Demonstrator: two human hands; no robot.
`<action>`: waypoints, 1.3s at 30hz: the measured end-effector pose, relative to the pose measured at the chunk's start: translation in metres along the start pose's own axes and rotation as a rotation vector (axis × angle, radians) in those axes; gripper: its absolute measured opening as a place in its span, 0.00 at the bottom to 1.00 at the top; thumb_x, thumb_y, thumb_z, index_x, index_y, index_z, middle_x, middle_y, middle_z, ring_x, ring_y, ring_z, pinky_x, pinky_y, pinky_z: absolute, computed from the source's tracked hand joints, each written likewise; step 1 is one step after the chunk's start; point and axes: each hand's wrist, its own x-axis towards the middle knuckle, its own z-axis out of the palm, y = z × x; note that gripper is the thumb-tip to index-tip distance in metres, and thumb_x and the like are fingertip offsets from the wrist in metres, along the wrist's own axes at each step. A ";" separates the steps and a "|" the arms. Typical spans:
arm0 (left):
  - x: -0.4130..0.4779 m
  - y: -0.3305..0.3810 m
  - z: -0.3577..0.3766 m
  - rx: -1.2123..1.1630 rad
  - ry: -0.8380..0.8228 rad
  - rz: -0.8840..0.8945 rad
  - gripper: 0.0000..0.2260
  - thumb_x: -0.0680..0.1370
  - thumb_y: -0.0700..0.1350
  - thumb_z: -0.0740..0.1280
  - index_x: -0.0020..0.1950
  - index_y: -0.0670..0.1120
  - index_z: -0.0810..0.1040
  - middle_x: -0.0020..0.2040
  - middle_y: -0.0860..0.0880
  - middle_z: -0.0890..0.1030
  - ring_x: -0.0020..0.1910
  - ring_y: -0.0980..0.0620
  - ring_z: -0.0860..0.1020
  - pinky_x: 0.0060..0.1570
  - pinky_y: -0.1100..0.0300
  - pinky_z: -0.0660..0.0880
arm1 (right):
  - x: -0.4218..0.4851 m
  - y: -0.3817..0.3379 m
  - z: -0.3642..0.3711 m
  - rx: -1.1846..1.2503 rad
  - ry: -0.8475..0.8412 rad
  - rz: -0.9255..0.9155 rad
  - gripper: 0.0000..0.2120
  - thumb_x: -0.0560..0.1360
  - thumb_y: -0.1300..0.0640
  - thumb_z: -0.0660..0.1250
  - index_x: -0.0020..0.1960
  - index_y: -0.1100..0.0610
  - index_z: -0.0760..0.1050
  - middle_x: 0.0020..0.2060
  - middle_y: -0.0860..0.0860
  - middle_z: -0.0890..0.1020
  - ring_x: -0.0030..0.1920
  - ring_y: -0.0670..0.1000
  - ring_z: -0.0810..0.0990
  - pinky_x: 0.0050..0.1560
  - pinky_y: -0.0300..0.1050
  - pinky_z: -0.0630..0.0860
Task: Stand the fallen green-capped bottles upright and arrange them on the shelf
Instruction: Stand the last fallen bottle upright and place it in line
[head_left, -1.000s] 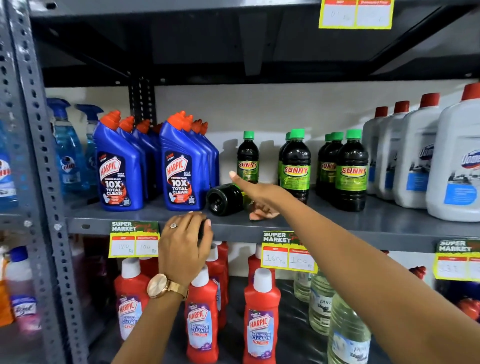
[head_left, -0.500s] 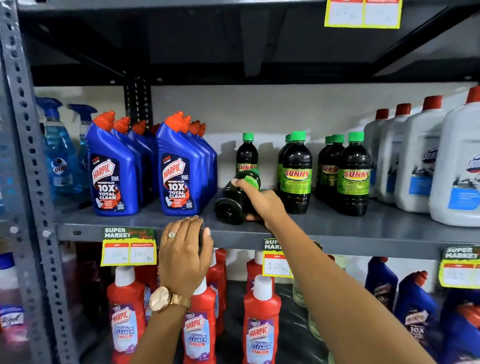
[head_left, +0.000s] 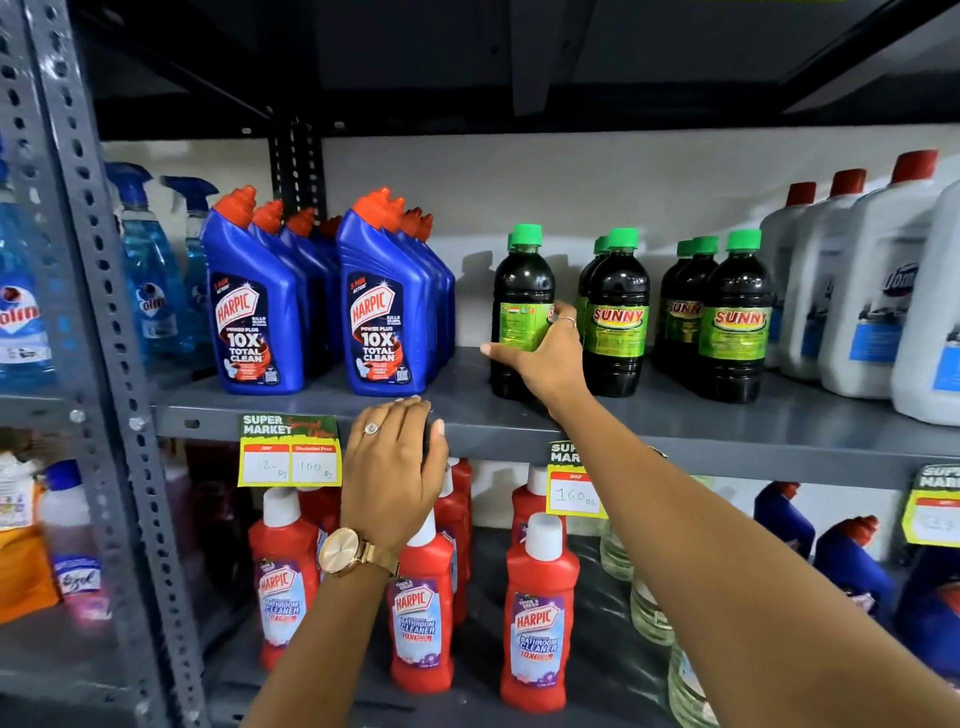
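My right hand (head_left: 545, 358) grips a dark green-capped bottle (head_left: 519, 280) around its green label. The bottle stands upright on the grey shelf (head_left: 727, 426), label turned away, with a second green cap just behind it. To its right stand more upright green-capped Sunny bottles, one pair (head_left: 618, 312) close by and a group (head_left: 735, 317) further right. My left hand (head_left: 389, 467) lies over the shelf's front edge with fingers together. Something dark shows under its fingers that I cannot make out.
Blue Harpic bottles (head_left: 384, 312) stand in rows left of the held bottle, with spray bottles (head_left: 150, 280) beyond them. White red-capped jugs (head_left: 872, 291) fill the right end. Red Harpic bottles (head_left: 537, 613) stand on the shelf below. Price tags (head_left: 289, 449) hang from the edge.
The bottle that lay on its side has been lifted by my right hand and now stands upright left of the others. My left hand stayed on the shelf edge.
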 end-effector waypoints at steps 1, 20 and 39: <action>0.000 0.000 -0.001 0.000 -0.004 0.004 0.15 0.79 0.47 0.58 0.54 0.39 0.80 0.51 0.43 0.83 0.51 0.43 0.79 0.59 0.51 0.69 | 0.000 0.000 0.000 -0.068 0.008 0.012 0.43 0.62 0.51 0.82 0.68 0.64 0.62 0.62 0.59 0.73 0.61 0.58 0.75 0.63 0.52 0.74; -0.001 0.009 -0.002 -0.048 0.001 -0.094 0.16 0.79 0.47 0.56 0.54 0.39 0.79 0.52 0.42 0.83 0.53 0.44 0.79 0.62 0.50 0.68 | 0.004 0.007 0.004 0.076 -0.114 0.167 0.19 0.68 0.62 0.71 0.56 0.59 0.69 0.48 0.53 0.80 0.49 0.54 0.76 0.36 0.37 0.70; -0.004 0.003 0.003 -0.030 0.040 -0.035 0.15 0.79 0.46 0.58 0.55 0.39 0.79 0.52 0.42 0.83 0.53 0.43 0.79 0.62 0.51 0.67 | -0.001 0.005 0.002 -0.238 -0.068 0.116 0.32 0.62 0.44 0.80 0.59 0.62 0.79 0.53 0.58 0.84 0.54 0.57 0.82 0.56 0.50 0.79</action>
